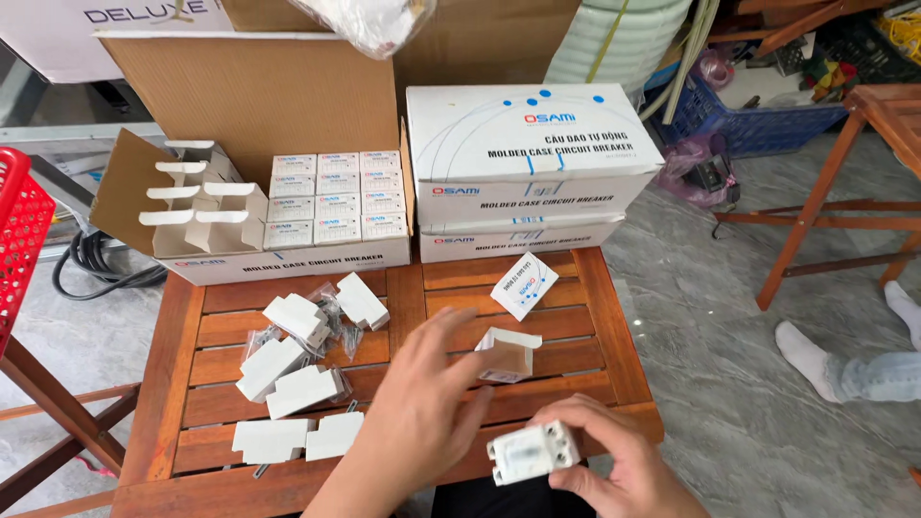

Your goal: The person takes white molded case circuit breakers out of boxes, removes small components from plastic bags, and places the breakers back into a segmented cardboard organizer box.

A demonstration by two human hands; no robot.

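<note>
From my remote feed I log a slatted wooden table (413, 288) carrying an open carton (278, 182) of small boxes at back left and two stacked closed white cartons (528, 153) at back right, with loose white breakers (297, 374) scattered over its left half. My left hand (427, 412) hovers flat and open, fingers reaching toward a small opened box (508, 353) lying near table centre. My right hand (614, 465) is closed around a white breaker (532, 453) at the near edge.

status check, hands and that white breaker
Right hand holding white breaker. Left hand open, reaching toward small open carton. Nothing between them.
</note>
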